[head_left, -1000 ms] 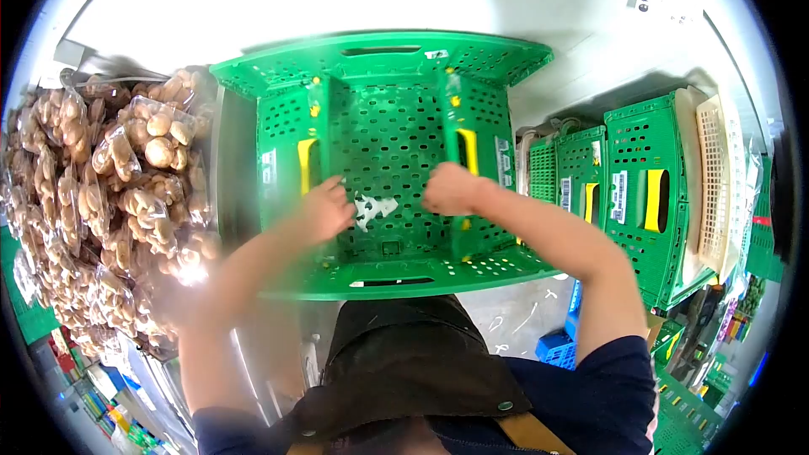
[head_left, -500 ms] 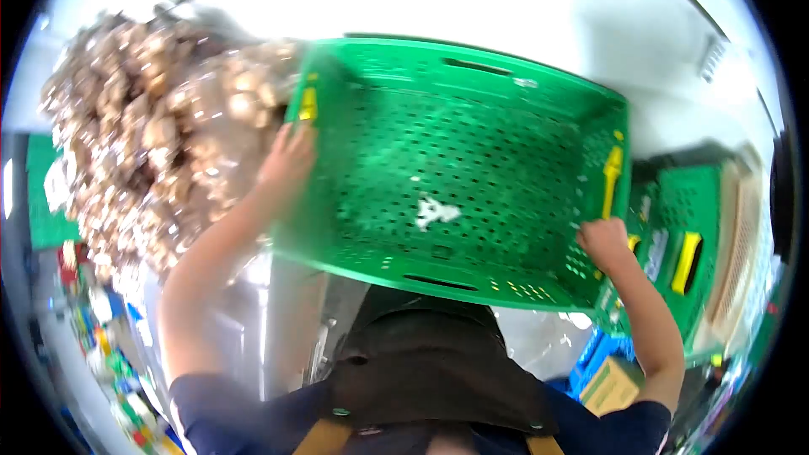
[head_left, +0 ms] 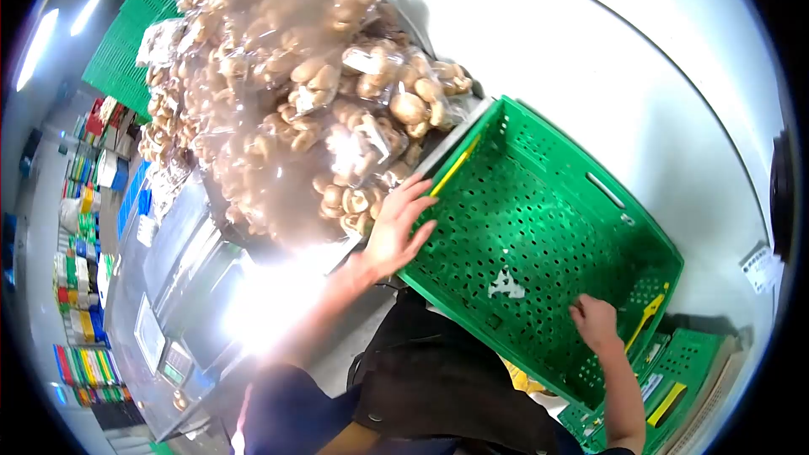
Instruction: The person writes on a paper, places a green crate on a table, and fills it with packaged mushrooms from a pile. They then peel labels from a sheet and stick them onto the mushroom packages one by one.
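Note:
A green perforated crate (head_left: 539, 227) with yellow handle pieces sits tilted in view at the centre right. White torn scraps (head_left: 507, 285) cling to its floor. My left hand (head_left: 396, 232) is open at the crate's left edge, fingers spread, its fingertips by the yellow handle. My right hand (head_left: 595, 320) appears over the inside of the crate near its right wall, curled closed with nothing visible in it. To the left of the crate, clear plastic bags of brown mushrooms (head_left: 312, 84) are heaped high, close to my left fingertips.
A white surface (head_left: 539, 25) spans behind the crate. More green crates (head_left: 687, 371) stand at the lower right. On the left is a metal machine (head_left: 160, 270) with a small panel, under strong glare. Stacked green crates (head_left: 135, 42) and colourful shelves (head_left: 80, 286) are farther off.
My view has swung left, so the crate appears rotated and shifted right. My left hand has opened at the crate's edge. My right hand has come off the right wall, inward.

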### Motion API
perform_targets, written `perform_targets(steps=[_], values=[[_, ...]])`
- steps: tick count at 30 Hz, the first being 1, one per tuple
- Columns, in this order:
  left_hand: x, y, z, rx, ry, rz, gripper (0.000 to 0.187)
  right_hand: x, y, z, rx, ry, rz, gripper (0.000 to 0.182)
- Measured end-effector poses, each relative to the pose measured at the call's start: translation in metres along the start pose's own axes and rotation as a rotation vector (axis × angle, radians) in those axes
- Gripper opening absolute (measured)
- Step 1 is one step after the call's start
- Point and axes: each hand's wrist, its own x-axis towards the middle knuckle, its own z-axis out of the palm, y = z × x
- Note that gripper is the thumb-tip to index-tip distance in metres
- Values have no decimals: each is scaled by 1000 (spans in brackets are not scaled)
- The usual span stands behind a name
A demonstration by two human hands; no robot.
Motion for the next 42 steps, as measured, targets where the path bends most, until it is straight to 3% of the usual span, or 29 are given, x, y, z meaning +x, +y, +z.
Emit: perform_targets(steps=[2, 4, 5, 6, 8, 9, 12, 13, 16, 17, 18, 19, 21, 22, 24, 25, 27, 29, 31, 33, 34, 35, 36, 37, 38, 39, 41, 42], values=[[-35, -3, -25, -261, 260, -373, 31, 48, -73, -7, 252, 136, -180, 11], [-57, -14, -70, -620, 609, -785, 24, 98, -147, -26, 454, 135, -310, 12], [-66, -30, -94, -946, 815, -703, 22, 125, -177, -29, 567, 141, -374, 13], [-73, -33, -130, -1158, 948, -775, 19, 149, -214, -43, 636, 160, -450, 13], [-61, -37, -180, -602, 1076, -759, 17, 205, -273, -54, 954, 104, -555, 14], [-59, -59, -200, -373, 1050, -548, 21, 231, -305, -64, 1026, 96, -594, 16], [-14, -70, -264, -327, 1030, -653, 36, 312, -390, -88, 932, 121, -539, 30], [-8, -92, -281, -268, 1010, -680, 41, 339, -417, -89, 755, 325, -603, 37], [-19, -226, -319, 222, 806, -767, 58, 378, -486, -117, 575, 593, -847, 40], [-1, -206, -328, 121, 887, -755, 61, 388, -506, -128, 532, 718, -954, 40], [17, -187, -337, 20, 971, -736, 64, 394, -524, -138, 763, 458, -815, 40], [35, -167, -346, -78, 1057, -710, 67, 404, -536, -146, 797, 397, -721, 45], [24, -216, -390, 72, 1111, -579, 70, 457, -551, -139, 521, 508, -511, 52], [22, -244, -413, -4, 1071, -541, 56, 444, -559, -152, 269, 397, -370, 61], [43, -274, -448, -388, 1068, -606, 55, 459, -568, -145, 162, 315, -265, 65], [57, -282, -463, -705, 1089, -703, 68, 465, -572, -144, 108, 279, -212, 68], [74, -314, -480, -593, 926, -694, 62, 472, -578, -144, 88, 306, -179, 71], [95, -341, -486, -742, 876, -726, 55, 470, -570, -148, 69, 318, -152, 72], [117, -338, -484, -1148, 960, -777, 48, 467, -563, -140, 32, 342, -135, 70], [123, -325, -464, -1115, 1063, -668, 42, 480, -557, -120, -28, 364, -114, 65], [124, -331, -462, -1144, 1083, -612, 42, 486, -557, -117, 100, 316, -128, 66], [125, -338, -459, -1170, 1099, -556, 41, 532, -543, -86, 437, 347, -231, 58], [116, -361, -456, -878, 1039, -454, 41, 517, -548, -92, 592, 294, -246, 54], [110, -336, -458, -912, 993, -455, 40, 491, -558, -104, 748, 242, -261, 50], [105, -309, -459, -945, 947, -457, 39, 472, -564, -112, 638, 407, -328, 46], [107, -275, -455, -1294, 891, -365, 38, 463, -568, -113, 570, 518, -350, 47], [107, -291, -452, -1066, 945, -320, 35, 459, -582, -99, 1048, 402, -458, 49], [109, -302, -453, -889, 890, -396, 35, 463, -590, -90, 1163, 293, -397, 55]])
